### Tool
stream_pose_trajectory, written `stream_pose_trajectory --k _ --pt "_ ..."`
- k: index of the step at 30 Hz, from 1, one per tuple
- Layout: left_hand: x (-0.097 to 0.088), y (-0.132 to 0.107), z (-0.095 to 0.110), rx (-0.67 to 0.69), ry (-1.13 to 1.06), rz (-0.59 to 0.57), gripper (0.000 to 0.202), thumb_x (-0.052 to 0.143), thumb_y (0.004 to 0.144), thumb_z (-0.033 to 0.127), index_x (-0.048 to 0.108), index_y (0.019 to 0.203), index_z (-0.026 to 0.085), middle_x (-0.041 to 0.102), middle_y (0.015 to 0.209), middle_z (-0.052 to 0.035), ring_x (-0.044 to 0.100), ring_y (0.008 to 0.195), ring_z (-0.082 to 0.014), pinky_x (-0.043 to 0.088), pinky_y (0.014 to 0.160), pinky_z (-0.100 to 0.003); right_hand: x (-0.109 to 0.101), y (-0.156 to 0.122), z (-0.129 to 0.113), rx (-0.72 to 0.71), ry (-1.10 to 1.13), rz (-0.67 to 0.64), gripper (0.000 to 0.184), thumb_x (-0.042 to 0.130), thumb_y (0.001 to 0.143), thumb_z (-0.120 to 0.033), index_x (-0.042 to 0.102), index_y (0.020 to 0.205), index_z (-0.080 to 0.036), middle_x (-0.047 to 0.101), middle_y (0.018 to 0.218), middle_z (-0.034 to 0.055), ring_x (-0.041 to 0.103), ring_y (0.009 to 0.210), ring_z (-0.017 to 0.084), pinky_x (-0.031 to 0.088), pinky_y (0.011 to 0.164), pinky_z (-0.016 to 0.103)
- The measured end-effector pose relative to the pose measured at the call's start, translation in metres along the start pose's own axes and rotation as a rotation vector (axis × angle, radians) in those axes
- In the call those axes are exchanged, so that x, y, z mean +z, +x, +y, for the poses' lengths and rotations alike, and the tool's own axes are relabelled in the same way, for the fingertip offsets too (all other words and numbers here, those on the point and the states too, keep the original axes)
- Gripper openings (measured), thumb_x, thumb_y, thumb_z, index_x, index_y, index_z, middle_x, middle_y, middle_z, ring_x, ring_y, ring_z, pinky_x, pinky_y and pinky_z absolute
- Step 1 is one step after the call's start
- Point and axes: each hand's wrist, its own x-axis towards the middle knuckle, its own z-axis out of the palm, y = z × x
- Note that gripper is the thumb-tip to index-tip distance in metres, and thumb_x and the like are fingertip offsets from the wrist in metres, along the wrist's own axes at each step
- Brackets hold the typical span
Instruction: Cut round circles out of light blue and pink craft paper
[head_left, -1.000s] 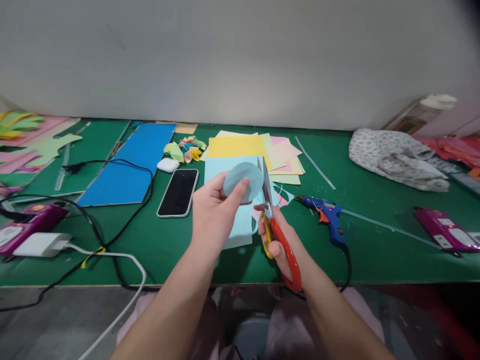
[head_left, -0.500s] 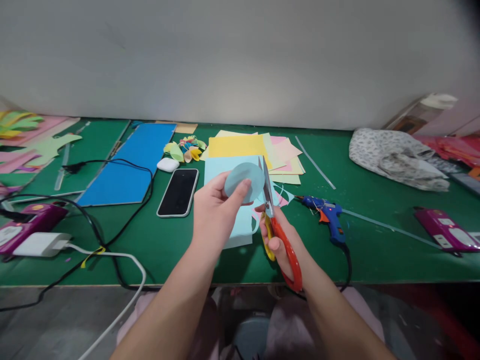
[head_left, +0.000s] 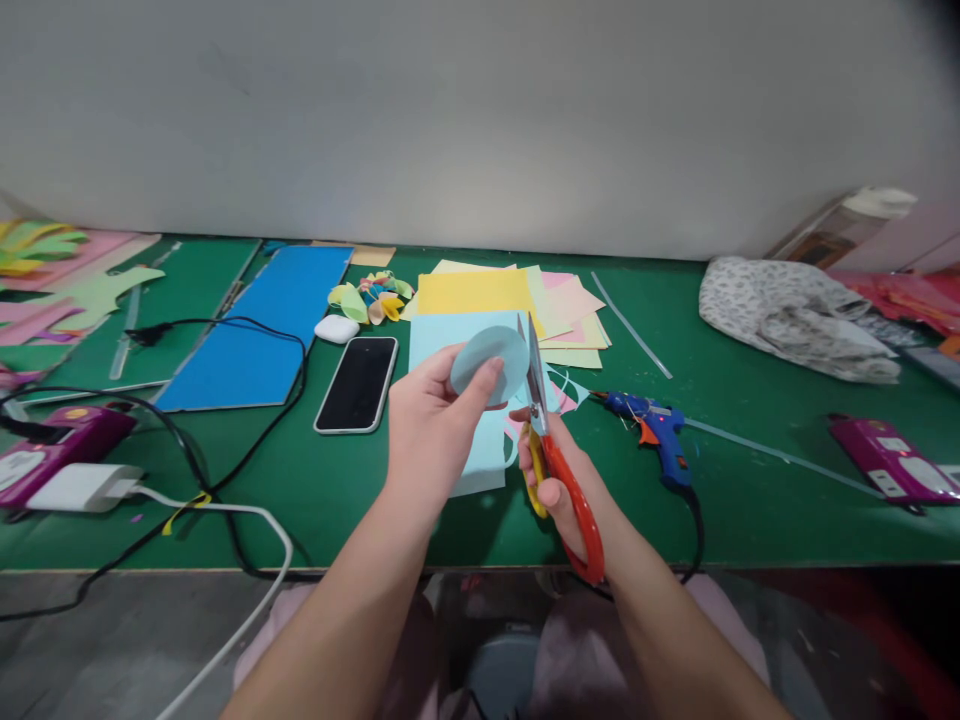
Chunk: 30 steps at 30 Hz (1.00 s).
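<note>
A light-blue paper circle (head_left: 510, 352) is pinched between the thumb and fingers of my left hand (head_left: 435, 420). My right hand (head_left: 574, 470) is closed around the handles of a pair of scissors (head_left: 574, 500), one handle red and the other yellow. The blades point away from me, slightly apart, right at the circle's right edge. Beneath both hands lie a light-blue sheet (head_left: 480, 470) and thin paper offcuts (head_left: 570, 390). Behind them is a stack of coloured paper (head_left: 472, 292), with yellow on top.
A blue glue gun (head_left: 652, 425) lies right of my hands, its cord running off the front edge. To the left are a phone (head_left: 357, 385), a white case (head_left: 336, 329), folded paper petals (head_left: 375, 300), a blue board (head_left: 262, 330), and tangled cables with a purple power strip (head_left: 75, 450).
Almost nothing differs. The paper circle and my left hand have shifted very slightly right, and the scissor blades look a touch wider apart.
</note>
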Motion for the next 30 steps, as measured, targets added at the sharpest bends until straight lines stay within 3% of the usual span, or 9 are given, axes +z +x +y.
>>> stream_pose_trajectory --k 22,30 --pt "-0.0027 0.0021 0.0019 0.013 -0.012 0.009 0.023 0.07 0.073 0.035 0.069 0.09 0.019 0.069 0.078 -0.0004 0.064 0.067 -0.0145 0.058 0.058 -0.025 0.0004 0.0027 0.0072 -0.062 -0.051 0.01 0.087 0.043 0.056 -0.089 0.047 0.114 -0.023 0.042 0.069 -0.0035 0.037 0.053 0.011 0.036 0.05 0.025" --pt "-0.0054 0.0035 0.0021 0.019 -0.042 0.021 0.026 0.071 0.072 0.033 0.069 0.093 0.019 0.069 0.079 0.0 0.064 0.067 -0.0138 0.058 0.058 -0.024 0.0013 0.0006 0.0025 -0.031 -0.017 0.0 0.088 0.046 0.054 -0.089 0.047 0.113 -0.023 0.039 0.068 -0.0046 0.031 0.054 0.011 0.03 0.049 0.024"
